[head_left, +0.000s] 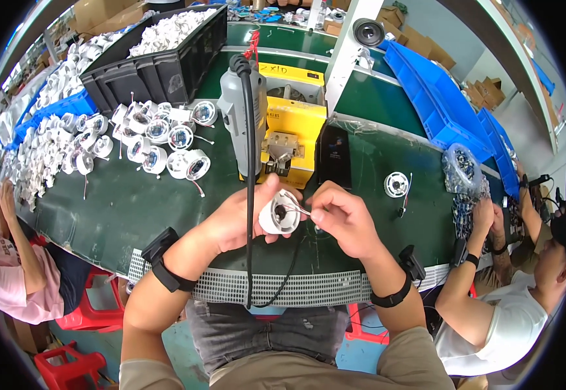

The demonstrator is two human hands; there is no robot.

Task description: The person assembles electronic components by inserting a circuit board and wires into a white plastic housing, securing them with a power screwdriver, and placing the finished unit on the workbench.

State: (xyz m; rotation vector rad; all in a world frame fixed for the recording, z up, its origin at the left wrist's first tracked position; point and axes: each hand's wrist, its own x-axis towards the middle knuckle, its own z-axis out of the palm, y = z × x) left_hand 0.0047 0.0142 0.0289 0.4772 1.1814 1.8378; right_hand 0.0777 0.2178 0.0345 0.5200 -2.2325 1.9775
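Note:
My left hand (242,218) is wrapped round a white round plastic housing (271,220), its open side facing up toward me. Inside the housing sits a small dark part, and thin wires (296,209) come out of it. The fingertips of my right hand (346,218) pinch these wires just right of the housing. Directly beyond my hands stands a yellow machine (296,123) with a metal clamp at its front. In front of its left side hangs a grey electric screwdriver (234,110) on a black cable, which passes over my left hand.
Several white housings with circuit boards (159,133) lie on the green table at left, beside a larger pile (29,156). A black crate (159,68) and blue bins (432,97) stand behind. A dark phone (335,156) and a round part (396,184) lie right. People sit at both sides.

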